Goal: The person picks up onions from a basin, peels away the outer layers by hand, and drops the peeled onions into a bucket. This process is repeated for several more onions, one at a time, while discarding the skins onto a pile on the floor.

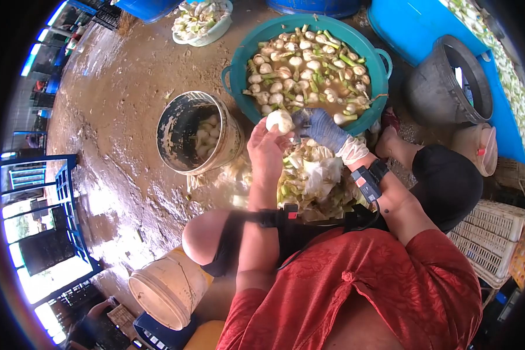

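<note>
My left hand (265,143), bare, holds a peeled white garlic bulb (280,121) between its fingers. Beside the bulb is my right hand (324,129), in a blue-grey glove, its fingers bent near the bulb; whether they hold anything is hidden. Just beyond both hands stands a green tub (239,64) of brownish water with many bulbs and green stems. Below the hands lies a heap of peelings and leaves (315,181). Left of my left hand, a worn bucket (233,143) contains several pale bulbs (207,135).
A pale basin (207,39) of leaves stands at the top. On the right are a black container (437,87), a blue surface (399,29) with peelings, and white crates (490,239). A cream bucket (163,291) lies lower left on the wet floor (111,128).
</note>
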Action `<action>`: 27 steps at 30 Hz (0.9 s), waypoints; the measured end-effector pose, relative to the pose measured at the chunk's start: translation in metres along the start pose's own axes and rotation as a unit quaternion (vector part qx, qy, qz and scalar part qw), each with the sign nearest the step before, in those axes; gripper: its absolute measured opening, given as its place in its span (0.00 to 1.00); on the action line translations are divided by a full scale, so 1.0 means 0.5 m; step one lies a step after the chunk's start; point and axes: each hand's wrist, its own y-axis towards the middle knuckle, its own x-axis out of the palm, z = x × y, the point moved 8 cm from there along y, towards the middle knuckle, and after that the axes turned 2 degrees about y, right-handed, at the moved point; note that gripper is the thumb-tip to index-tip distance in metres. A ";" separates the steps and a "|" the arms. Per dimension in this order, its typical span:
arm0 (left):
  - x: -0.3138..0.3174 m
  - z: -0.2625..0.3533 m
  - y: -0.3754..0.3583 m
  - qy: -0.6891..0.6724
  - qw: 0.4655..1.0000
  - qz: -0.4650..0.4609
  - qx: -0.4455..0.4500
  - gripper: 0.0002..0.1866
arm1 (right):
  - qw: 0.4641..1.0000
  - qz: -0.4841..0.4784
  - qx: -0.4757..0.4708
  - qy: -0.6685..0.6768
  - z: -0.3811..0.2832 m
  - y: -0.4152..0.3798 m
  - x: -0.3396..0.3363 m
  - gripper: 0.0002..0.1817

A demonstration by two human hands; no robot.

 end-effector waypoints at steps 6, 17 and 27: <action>0.011 0.033 -0.017 0.054 0.995 0.027 0.074 0.20 | 0.950 0.148 0.055 0.269 -0.038 -0.022 -0.043 0.10; 0.010 0.036 -0.038 0.201 0.958 0.059 0.198 0.24 | 0.958 0.103 0.072 -0.257 -0.062 0.008 -0.021 0.12; 0.023 0.027 -0.035 0.074 0.988 0.027 0.136 0.20 | 0.924 0.133 -0.163 -0.319 -0.043 -0.003 -0.020 0.07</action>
